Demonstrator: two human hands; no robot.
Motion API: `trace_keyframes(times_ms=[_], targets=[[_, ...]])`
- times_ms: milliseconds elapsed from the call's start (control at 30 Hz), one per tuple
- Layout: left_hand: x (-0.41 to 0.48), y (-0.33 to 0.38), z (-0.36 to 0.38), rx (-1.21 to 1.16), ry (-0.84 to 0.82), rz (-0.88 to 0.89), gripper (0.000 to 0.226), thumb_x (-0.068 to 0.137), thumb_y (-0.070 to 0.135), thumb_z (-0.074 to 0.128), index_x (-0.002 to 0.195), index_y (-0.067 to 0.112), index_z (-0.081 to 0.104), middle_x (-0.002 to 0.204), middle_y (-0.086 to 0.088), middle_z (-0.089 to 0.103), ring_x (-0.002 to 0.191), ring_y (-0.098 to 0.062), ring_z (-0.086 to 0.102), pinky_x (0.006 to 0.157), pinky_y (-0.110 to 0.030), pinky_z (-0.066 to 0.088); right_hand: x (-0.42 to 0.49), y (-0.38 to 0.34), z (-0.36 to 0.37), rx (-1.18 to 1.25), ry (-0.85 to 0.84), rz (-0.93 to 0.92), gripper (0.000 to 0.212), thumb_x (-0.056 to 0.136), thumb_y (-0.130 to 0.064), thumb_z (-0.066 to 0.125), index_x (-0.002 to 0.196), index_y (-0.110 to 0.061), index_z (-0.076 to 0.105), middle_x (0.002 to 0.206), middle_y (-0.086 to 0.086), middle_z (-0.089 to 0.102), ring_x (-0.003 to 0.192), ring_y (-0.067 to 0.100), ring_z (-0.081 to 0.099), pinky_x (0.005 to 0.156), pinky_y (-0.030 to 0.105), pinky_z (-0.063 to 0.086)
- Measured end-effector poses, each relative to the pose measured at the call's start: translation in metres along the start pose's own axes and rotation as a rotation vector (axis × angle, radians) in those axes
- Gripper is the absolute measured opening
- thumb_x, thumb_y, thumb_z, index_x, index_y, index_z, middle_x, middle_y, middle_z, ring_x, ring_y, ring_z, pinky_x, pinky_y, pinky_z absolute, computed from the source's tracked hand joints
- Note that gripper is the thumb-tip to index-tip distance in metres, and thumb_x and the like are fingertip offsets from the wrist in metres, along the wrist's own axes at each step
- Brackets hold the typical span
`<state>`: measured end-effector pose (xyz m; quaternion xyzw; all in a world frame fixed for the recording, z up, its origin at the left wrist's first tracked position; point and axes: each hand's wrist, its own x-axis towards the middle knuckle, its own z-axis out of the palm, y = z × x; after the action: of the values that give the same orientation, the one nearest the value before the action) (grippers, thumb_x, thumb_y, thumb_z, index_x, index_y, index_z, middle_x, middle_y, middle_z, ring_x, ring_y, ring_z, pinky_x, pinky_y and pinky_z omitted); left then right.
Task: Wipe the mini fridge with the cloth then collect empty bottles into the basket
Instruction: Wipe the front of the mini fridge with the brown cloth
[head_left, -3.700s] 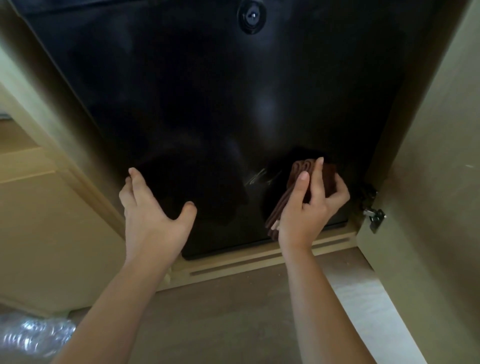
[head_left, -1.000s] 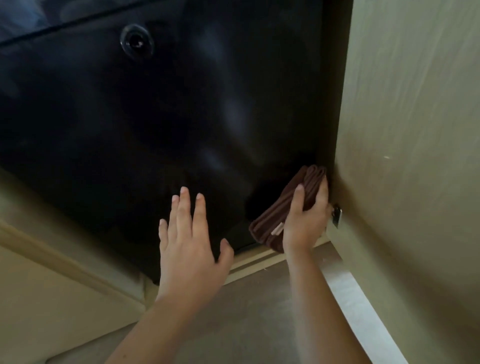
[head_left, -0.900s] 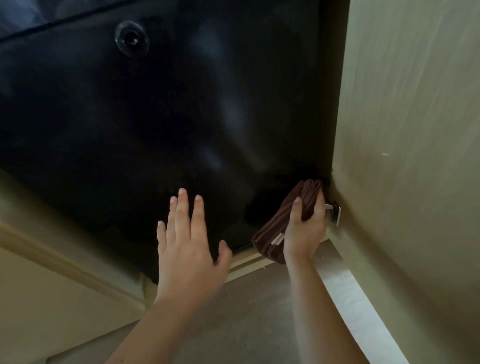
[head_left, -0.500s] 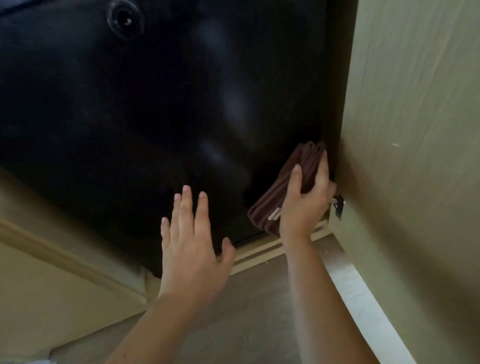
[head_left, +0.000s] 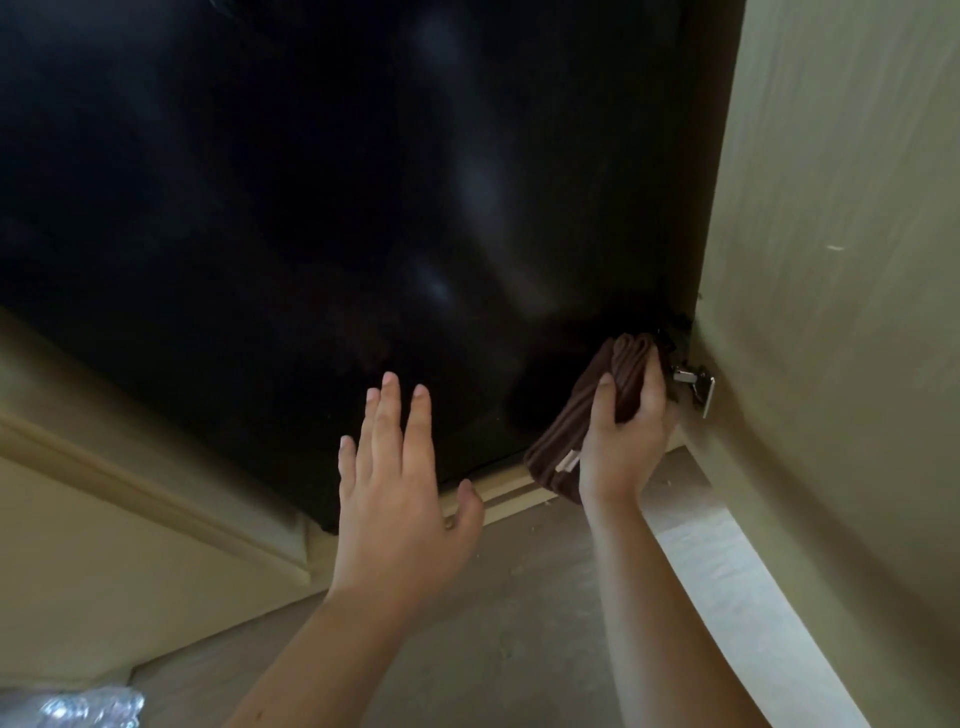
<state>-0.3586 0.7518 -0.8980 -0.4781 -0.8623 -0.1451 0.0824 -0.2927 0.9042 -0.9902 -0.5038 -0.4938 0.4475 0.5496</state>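
Right hand grips cloth against fridge (left hand splayed flat).

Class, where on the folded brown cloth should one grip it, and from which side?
Grip the cloth across its stacked folds, from the face away from the fridge door, as the right hand does: it lies flat against the door, leaving only that face free.

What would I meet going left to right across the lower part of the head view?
Crinkled plastic → left hand → right hand gripping the cloth → hinge → cabinet door.
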Motion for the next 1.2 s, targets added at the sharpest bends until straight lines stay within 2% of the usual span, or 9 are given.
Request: trace_keyframes(times_ms=[167,267,367,567,733,800,900,967,1200], targets=[[-0.004,-0.008,0.003,-0.035,-0.019,-0.039,0.082,0.085,0.032,0.054,0.146,0.02,0.0,0.149,0.01,-0.012,0.137,-0.007,-0.015,0.109,-0.032,-0.009,-0.002,0.021,0.0,-0.031,0.017,0.071,0.048,0.092,-0.022,0.054,0.137,-0.018,0.041,0.115,0.003,0.047,0.095,0.011,0.047,0.065,-0.006,0.031],[-0.008,-0.012,0.005,-0.04,-0.033,-0.056,0.082,0.085,0.031,0.054,0.145,0.019,-0.001,0.151,0.008,-0.01,0.137,-0.008,-0.014,0.109,-0.032,-0.008,-0.006,0.037,-0.003,-0.03,0.003,0.224,0.048,0.091,-0.021,0.055,0.138,-0.02,0.041,0.124,0.013,0.052,0.093,0.014,0.05,0.066,-0.002,0.033],[-0.012,-0.018,0.008,-0.03,-0.03,-0.078,0.082,0.084,0.027,0.057,0.146,0.016,0.005,0.153,0.002,-0.008,0.14,-0.015,-0.008,0.11,-0.035,-0.004,-0.014,0.03,-0.001,-0.001,-0.009,0.214,0.049,0.091,-0.019,0.055,0.137,-0.019,0.041,0.125,0.012,0.05,0.094,0.011,0.049,0.065,-0.007,0.03],[-0.029,-0.035,0.01,-0.124,-0.005,-0.246,0.09,0.081,0.022,0.062,0.146,0.013,0.0,0.152,-0.001,-0.016,0.141,-0.028,-0.001,0.112,-0.044,0.009,-0.075,-0.006,0.028,0.081,-0.187,0.009,0.049,0.089,-0.01,0.058,0.135,-0.011,0.042,0.112,-0.001,0.043,0.092,-0.031,0.036,0.072,-0.01,0.026],[-0.029,-0.055,0.01,-0.227,0.002,-0.462,0.095,0.082,0.02,0.062,0.146,0.013,-0.008,0.155,-0.004,-0.012,0.141,-0.028,0.0,0.113,-0.051,0.015,-0.121,0.004,0.036,-0.008,-0.47,0.042,0.047,0.09,-0.025,0.055,0.135,-0.028,0.04,0.115,-0.002,0.041,0.092,-0.007,0.046,0.07,-0.007,0.033],[-0.028,-0.062,0.01,-0.265,0.008,-0.474,0.096,0.082,0.02,0.062,0.146,0.013,-0.009,0.155,-0.004,-0.012,0.141,-0.027,0.002,0.112,-0.051,0.018,-0.11,0.002,0.031,-0.015,-0.414,0.035,0.046,0.09,-0.021,0.057,0.134,-0.026,0.043,0.114,-0.002,0.042,0.09,-0.004,0.047,0.072,-0.007,0.032],[-0.029,-0.07,0.011,-0.304,0.001,-0.447,0.097,0.083,0.022,0.061,0.145,0.017,-0.012,0.154,0.002,-0.016,0.14,-0.027,0.012,0.109,-0.049,0.026,-0.065,-0.002,0.024,0.041,-0.115,0.006,0.047,0.088,-0.011,0.059,0.133,-0.013,0.046,0.114,0.0,0.045,0.092,-0.01,0.042,0.076,-0.009,0.025],[-0.031,-0.073,0.012,-0.303,0.005,-0.44,0.097,0.083,0.024,0.061,0.145,0.02,-0.014,0.153,0.006,-0.017,0.135,-0.03,0.024,0.107,-0.049,0.029,-0.035,-0.003,0.017,0.08,-0.023,0.032,0.047,0.089,-0.012,0.058,0.134,-0.014,0.045,0.117,0.0,0.047,0.096,-0.003,0.044,0.074,-0.008,0.028],[-0.032,-0.072,0.01,-0.301,0.017,-0.431,0.094,0.084,0.02,0.06,0.145,0.016,-0.011,0.154,0.002,-0.016,0.142,-0.019,0.0,0.113,-0.047,0.019,-0.063,0.009,0.028,0.078,-0.081,0.086,0.047,0.09,-0.013,0.057,0.135,-0.013,0.043,0.119,0.0,0.046,0.098,0.0,0.043,0.072,-0.009,0.027]])
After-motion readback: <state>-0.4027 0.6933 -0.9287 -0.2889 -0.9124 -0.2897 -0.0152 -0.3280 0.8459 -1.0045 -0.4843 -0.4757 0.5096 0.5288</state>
